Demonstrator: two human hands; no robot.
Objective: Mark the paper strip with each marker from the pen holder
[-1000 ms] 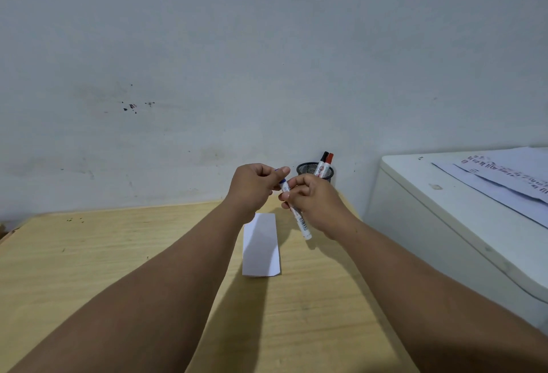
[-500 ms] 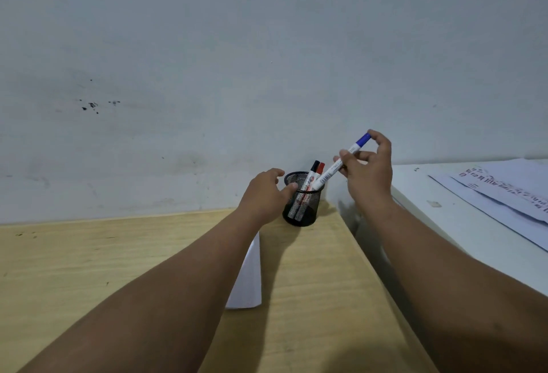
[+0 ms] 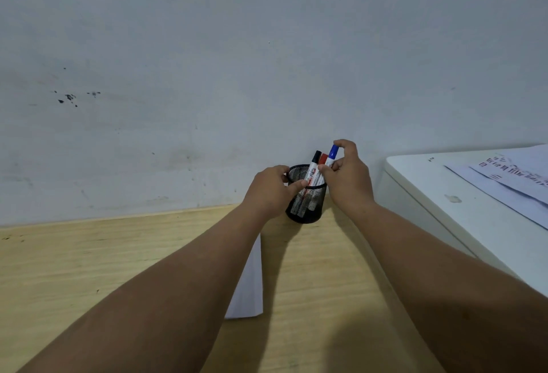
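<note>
Pinching the blue-capped marker [image 3: 331, 155] at its cap and upper barrel, the right hand [image 3: 348, 178] holds it in the black mesh pen holder [image 3: 305, 195] beside the black marker [image 3: 313, 166] and red marker [image 3: 322, 162]. The left hand [image 3: 271, 190] is curled on the holder's rim. Markers look light, stiff and smooth; mid-barrel likely grips best. The paper strip [image 3: 250, 289], thin and floppy, lies on the wooden table [image 3: 89, 269], partly under the left forearm; a white cabinet [image 3: 444, 209] stands alongside.

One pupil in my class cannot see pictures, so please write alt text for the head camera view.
A person's right hand lowers a blue-capped marker into a black mesh pen holder beside a black-capped marker and a red-capped marker, while the left hand grips the holder. A white paper strip lies on the wooden desk.
</note>
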